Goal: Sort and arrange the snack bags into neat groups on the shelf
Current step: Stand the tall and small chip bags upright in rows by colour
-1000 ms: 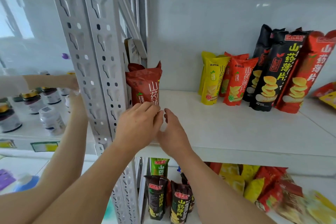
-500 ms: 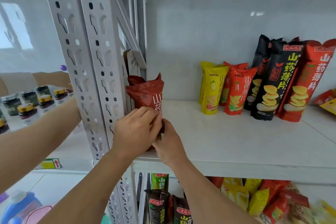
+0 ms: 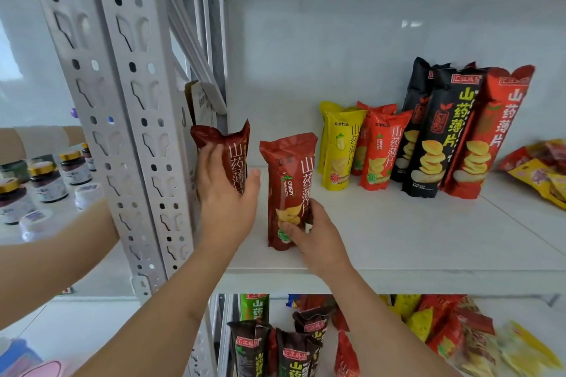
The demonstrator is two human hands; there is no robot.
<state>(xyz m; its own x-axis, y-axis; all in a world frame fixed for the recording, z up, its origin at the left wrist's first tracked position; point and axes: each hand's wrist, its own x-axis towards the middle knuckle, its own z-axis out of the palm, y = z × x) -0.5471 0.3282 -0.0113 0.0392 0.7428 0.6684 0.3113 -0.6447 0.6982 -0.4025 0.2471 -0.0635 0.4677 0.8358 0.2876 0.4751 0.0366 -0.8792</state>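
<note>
Two dark-red yam-crisp bags stand at the left end of the white shelf (image 3: 398, 242). The left dark-red bag (image 3: 237, 156) leans by the shelf post, and my left hand (image 3: 223, 196) lies against its front with fingers straight and thumb spread. A little to the right stands the second dark-red bag (image 3: 289, 180), upright on the board. My right hand (image 3: 312, 232) grips its lower part, thumb on the front. Further right stand yellow bags (image 3: 340, 150), orange-red bags (image 3: 379, 150), tall black bags (image 3: 438, 138) and a tall red bag (image 3: 493, 131) in a row.
Loose snack bags (image 3: 542, 171) lie at the shelf's right end. The lower shelf holds mixed bags (image 3: 306, 346). A perforated white upright (image 3: 122, 107) stands on the left, with jars (image 3: 46, 180) on the neighbouring shelf. Another person's bare arm (image 3: 46, 257) reaches in behind the upright.
Both hands were together at the base of the dark-red bags. Now my right hand has drawn one bag out to the right, and my left hand has moved up the other.
</note>
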